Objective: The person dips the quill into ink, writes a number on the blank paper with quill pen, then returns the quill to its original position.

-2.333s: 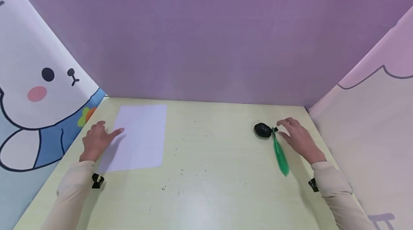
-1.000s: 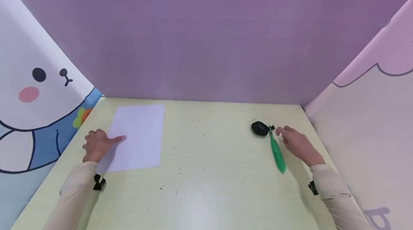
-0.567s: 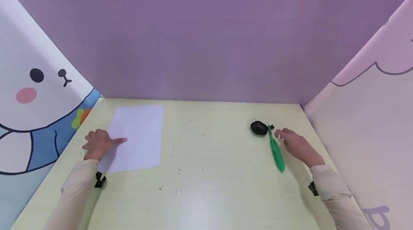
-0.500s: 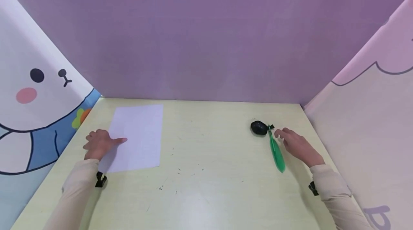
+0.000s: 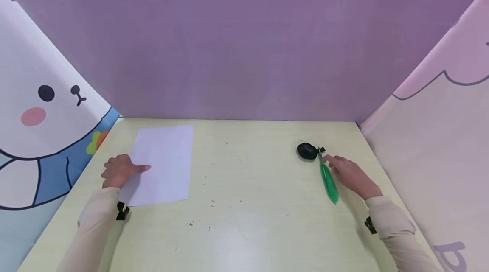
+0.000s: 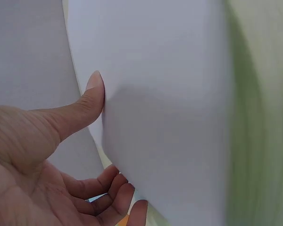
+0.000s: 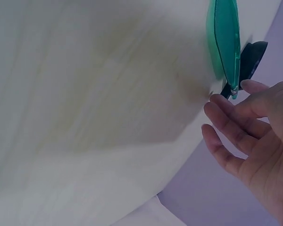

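Observation:
A white sheet of paper (image 5: pixel 168 166) lies at the left of the table. My left hand (image 5: pixel 119 171) is at its left edge, the thumb extended onto the sheet. In the left wrist view the thumb (image 6: pixel 92 101) touches the paper while the other fingers sit loosely bent by its edge. My right hand (image 5: pixel 353 175) reaches towards a translucent green, long leaf-shaped object (image 5: pixel 329 183). Its loosely bent fingers are at the narrow end; whether they touch it I cannot tell. A shiny black oval object (image 5: pixel 307 151) with a short stem lies against that end.
The pale table (image 5: pixel 244 229) has small dark marks in the middle. A purple wall (image 5: pixel 244 51) stands behind it. Printed panels flank both sides, the left one with a cartoon figure (image 5: pixel 46 72). Both wrists carry a black device (image 5: pixel 122 211).
My left thumb has come down onto the paper. My right fingers have drawn in and moved down from the black object's stem to the green object's narrow end. The view has shifted slightly.

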Demonstrator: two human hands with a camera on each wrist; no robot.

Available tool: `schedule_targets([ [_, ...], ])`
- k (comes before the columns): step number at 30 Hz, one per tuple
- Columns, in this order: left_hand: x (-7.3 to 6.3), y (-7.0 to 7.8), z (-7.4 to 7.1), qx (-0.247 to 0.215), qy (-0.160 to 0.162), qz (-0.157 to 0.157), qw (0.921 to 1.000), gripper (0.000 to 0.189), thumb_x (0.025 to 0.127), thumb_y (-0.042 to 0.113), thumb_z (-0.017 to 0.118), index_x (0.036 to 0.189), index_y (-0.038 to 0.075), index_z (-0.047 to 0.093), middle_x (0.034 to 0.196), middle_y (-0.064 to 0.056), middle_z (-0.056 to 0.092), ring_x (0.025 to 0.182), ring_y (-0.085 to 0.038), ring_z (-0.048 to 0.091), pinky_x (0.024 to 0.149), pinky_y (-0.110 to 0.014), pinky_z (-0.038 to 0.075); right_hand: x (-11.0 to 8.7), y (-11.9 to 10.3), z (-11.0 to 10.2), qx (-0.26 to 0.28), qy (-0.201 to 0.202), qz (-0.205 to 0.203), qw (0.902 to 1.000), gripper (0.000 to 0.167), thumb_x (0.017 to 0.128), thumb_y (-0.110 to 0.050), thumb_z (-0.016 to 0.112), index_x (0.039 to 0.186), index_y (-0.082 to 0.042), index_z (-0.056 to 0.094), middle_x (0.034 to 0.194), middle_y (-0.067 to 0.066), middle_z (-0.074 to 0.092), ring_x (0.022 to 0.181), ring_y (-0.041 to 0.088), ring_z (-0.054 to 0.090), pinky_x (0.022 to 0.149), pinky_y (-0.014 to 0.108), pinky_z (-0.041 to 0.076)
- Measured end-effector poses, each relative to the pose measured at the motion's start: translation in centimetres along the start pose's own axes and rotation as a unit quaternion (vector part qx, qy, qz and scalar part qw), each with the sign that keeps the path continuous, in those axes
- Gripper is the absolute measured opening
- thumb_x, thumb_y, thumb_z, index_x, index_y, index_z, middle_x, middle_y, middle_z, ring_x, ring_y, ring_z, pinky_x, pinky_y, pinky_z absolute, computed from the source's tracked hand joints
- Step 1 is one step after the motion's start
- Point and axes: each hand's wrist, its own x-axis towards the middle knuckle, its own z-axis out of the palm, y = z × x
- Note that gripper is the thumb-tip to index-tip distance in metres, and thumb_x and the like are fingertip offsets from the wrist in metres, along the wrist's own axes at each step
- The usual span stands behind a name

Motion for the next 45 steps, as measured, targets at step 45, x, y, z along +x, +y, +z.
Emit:
schedule_targets([
  [45, -0.5, -2.7, -0.9, -0.139, -0.054, 0.02, 0.9887, 0.08, 0.105, 0.04, 0.055, 0.14, -0.028, 0.03, 0.134, -0.046, 0.04, 0.116, -0.053, 0.048, 0.104, -0.066, 0.044, 1.4, 0.4, 2.6, -0.076, 0.105, -0.112, 0.9852, 0.033, 0.085, 0.021, 0.067, 0.106, -0.004, 0.07, 0.097, 0.012, 0.065, 0.081, 0.025, 0.066, 0.064, 0.039, 0.058],
])
